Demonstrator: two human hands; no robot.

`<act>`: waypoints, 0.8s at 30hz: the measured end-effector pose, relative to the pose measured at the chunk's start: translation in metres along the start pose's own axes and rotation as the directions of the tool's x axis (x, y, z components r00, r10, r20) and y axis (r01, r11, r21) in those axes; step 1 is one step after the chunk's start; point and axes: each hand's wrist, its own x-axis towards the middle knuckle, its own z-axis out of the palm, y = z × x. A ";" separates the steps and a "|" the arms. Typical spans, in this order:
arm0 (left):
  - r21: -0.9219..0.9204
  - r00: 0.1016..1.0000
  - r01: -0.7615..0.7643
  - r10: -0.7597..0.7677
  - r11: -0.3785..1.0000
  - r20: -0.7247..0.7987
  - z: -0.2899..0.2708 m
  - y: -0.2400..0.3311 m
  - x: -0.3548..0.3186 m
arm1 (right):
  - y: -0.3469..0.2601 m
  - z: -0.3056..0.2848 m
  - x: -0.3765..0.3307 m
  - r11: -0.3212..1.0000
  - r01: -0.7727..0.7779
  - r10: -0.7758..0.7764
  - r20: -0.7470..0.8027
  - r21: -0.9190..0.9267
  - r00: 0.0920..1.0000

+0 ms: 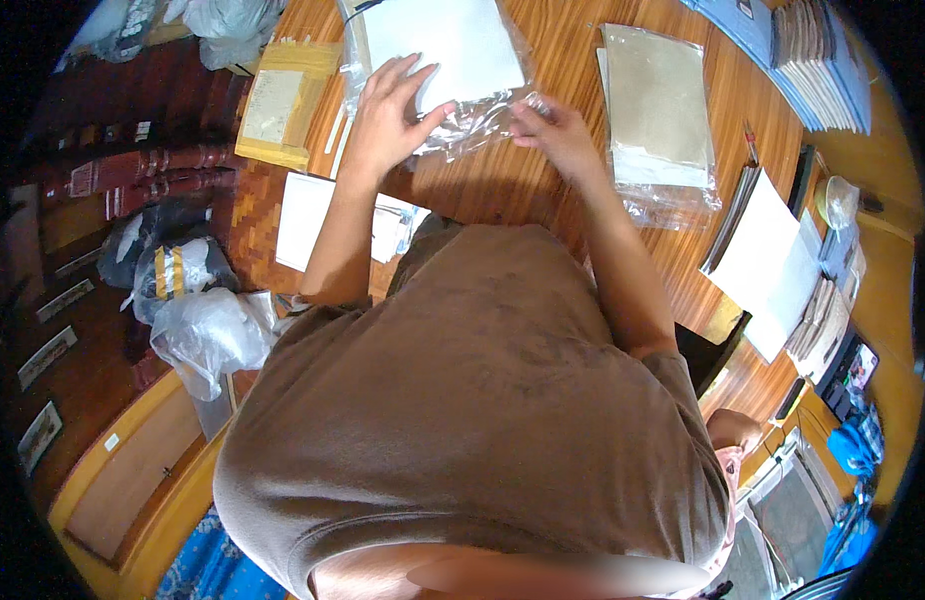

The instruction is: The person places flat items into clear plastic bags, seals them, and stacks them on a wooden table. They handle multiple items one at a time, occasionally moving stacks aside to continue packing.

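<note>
The left forearm comes up from the lower left, and the left hand (388,115) lies palm down over the clear bag (473,125), fingers spread, thumb stretched out to the right. The right forearm slants up and leftward; the right hand (545,128) bends inward, its thumb and forefinger pinching the loose film at the bag's lower right corner. The bag lies on the desk (563,60) in front of the person, at the top of the view. White paper (443,45) fills its upper part, while crumpled film bunches below, between the hands. To the right, well apart, a second bag (658,100) lies flat with a grey-brown sheet showing through and slack film at its lower end. Left of the left hand is a yellow-taped packet (275,105). Farther down on the left, a see-through sack (215,340) holds something pale, too unclear to name
</note>
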 end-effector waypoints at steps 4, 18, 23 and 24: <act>0.011 0.994 -0.065 0.063 0.998 0.091 -0.008 -0.011 -0.006 | -0.020 -0.010 -0.010 0.992 -0.013 0.020 -0.051 0.127 0.999; -0.488 0.969 -0.246 0.193 0.838 -0.157 -0.006 0.021 -0.002 | -0.046 -0.013 -0.027 0.965 0.026 0.051 -0.285 0.259 0.957; -0.507 0.957 -0.282 0.205 0.814 -0.204 -0.015 0.023 0.019 | -0.054 -0.028 -0.027 0.920 0.180 -0.054 -0.342 0.349 0.938; -0.380 0.904 -0.427 0.384 0.821 -0.188 -0.018 0.025 0.024 | -0.061 -0.034 -0.027 0.903 0.120 0.016 -0.312 0.412 0.950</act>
